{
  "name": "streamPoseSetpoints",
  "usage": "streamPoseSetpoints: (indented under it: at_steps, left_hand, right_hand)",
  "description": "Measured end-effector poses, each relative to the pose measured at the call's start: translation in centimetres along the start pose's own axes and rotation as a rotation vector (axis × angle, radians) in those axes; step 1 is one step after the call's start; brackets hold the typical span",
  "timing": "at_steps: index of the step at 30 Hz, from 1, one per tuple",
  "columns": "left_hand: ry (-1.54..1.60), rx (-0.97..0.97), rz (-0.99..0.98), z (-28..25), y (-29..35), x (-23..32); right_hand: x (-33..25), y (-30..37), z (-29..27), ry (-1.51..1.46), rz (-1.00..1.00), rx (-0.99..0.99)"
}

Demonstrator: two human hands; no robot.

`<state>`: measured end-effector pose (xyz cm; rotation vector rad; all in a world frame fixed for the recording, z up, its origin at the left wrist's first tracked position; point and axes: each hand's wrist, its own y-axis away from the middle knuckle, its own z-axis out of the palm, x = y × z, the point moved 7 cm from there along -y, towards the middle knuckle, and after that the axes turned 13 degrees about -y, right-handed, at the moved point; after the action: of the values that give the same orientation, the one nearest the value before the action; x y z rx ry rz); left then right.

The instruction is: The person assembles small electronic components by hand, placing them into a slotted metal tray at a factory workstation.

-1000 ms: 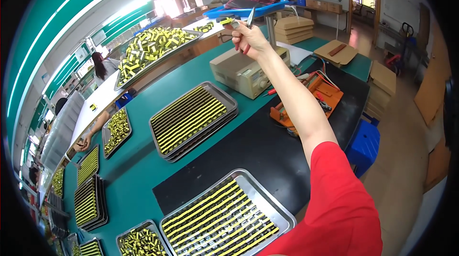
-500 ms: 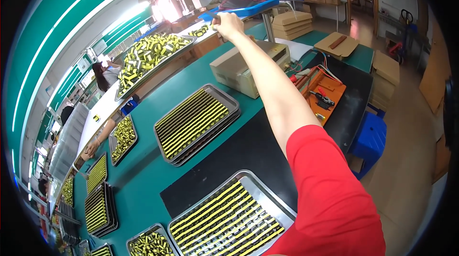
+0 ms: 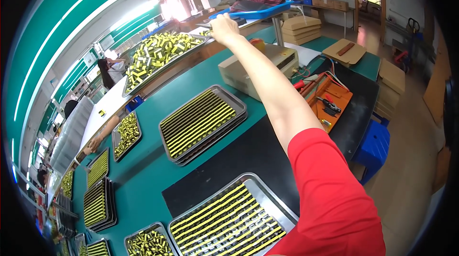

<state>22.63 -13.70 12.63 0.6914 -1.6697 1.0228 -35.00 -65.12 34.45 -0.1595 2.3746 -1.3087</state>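
Note:
My right hand (image 3: 224,27) is stretched far across the green bench (image 3: 143,160), its fingers curled at the near corner of a raised metal tray (image 3: 162,67) heaped with loose yellow-and-black parts. The red sleeve of that arm fills the lower right. My left hand is out of view. Below the arm lies a stack of metal trays (image 3: 239,105) with yellow-and-black parts set in neat rows. Closest to me, a similar tray (image 3: 283,204) of rowed parts rests on a black mat (image 3: 248,155).
A beige box-shaped machine (image 3: 258,67) stands under my forearm, with an orange tool tray (image 3: 330,101) and a blue stool (image 3: 375,146) to its right. A blue tray (image 3: 258,12) sits on a post above. More part trays line the left, where co-workers (image 3: 110,69) sit.
My right hand stays at the corner of the raised tray. The view has swung so that the hand and the trays sit further right and lower in the picture.

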Motion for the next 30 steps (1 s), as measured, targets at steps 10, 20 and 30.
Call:
streamPoseSetpoints:
  at_steps: [10, 20, 30]
  left_hand:
    - [0.002, 0.03, -0.037, 1.7, -1.6, 1.4]
    - [0.001, 0.065, -0.042, 1.4, -2.6, 4.4]
    - [0.02, 0.094, -0.042, 2.8, -3.4, 7.8]
  right_hand:
    - [4.0, -1.4, 0.6, -0.561, 0.167, -0.028]
    - [5.4, -2.0, 1.4, -0.635, 0.273, -0.058]
    - [5.4, -2.0, 0.1, -0.606, 0.227, -0.008]
